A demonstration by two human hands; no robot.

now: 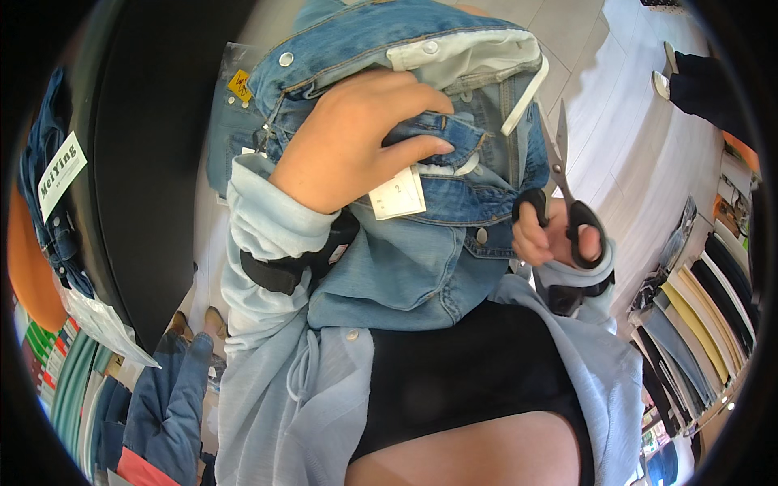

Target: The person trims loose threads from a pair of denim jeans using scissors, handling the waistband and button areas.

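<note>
A blue denim garment [389, 267] with snap buttons hangs bunched in front of my body. My left hand [358, 140] pinches a folded denim edge [447, 133] of it between thumb and fingers. Just below the thumb hangs a white paper tag [399, 195] with writing. A narrow white strip [526, 100] dangles from the pale inner fabric [468, 58]. My right hand [541, 237] has thumb and fingers through the black handles of metal scissors [558, 164]. Their blades point upward, slightly parted, beside the garment's right edge, with nothing visible between them.
On the left stands a black surface [152, 146], with a bagged denim item [55, 200] bearing a label beyond it. Another packed denim item [228, 133] lies behind my left hand. Folded clothes [699, 322] line the right. Other people's legs [170, 389] show lower left and upper right [699, 85].
</note>
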